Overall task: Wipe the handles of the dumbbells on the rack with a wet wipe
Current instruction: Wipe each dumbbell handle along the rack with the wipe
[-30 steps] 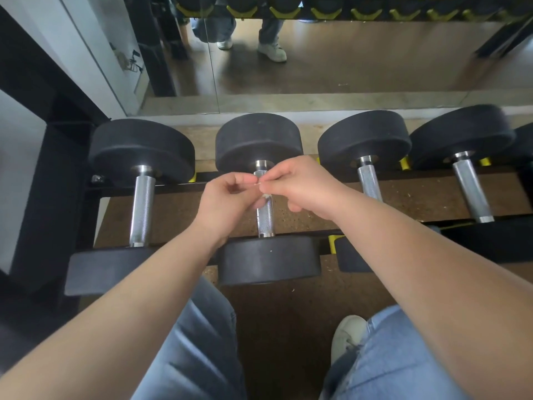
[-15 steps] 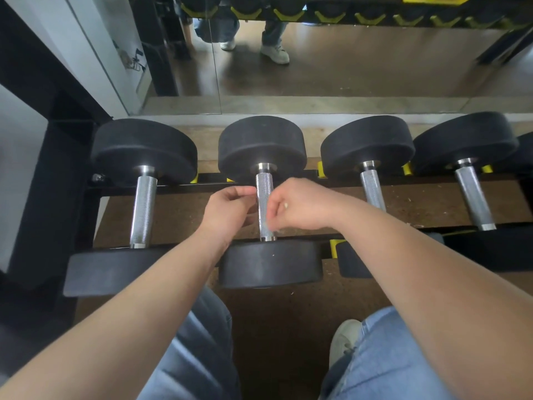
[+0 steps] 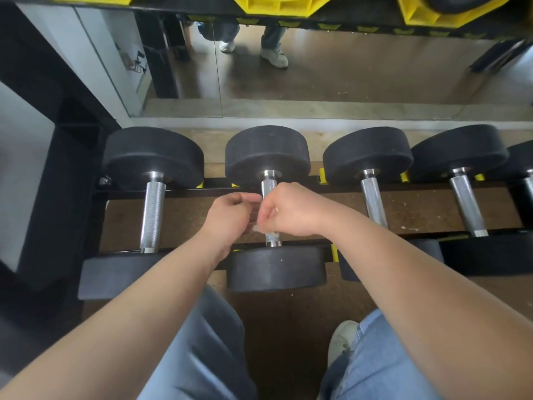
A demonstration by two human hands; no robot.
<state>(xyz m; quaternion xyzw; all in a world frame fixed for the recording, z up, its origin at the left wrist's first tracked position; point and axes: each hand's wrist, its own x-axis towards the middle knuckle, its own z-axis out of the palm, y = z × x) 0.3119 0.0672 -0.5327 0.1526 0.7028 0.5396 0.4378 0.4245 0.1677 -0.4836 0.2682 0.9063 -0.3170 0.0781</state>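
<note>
Wet wipe (image 3: pixel 256 226), a small pale blur, is pinched between the curled fingers of the left hand (image 3: pixel 230 215) and right hand (image 3: pixel 291 210), a narrow grip set against the second handle (image 3: pixel 269 186); whether it wraps the steel I cannot tell. Wiping here looks barely begun. Left of the grip the first handle (image 3: pixel 152 215), and right of it the third handle (image 3: pixel 373 203) and fourth handle (image 3: pixel 467 206), lie on the rack (image 3: pixel 187 192), apparently not yet reached.

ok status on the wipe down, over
Left hand and right hand both pinch the wet wipe. Wipe over second-from-left dumbbell's handle, contact unclear. Nothing in the way.
</note>
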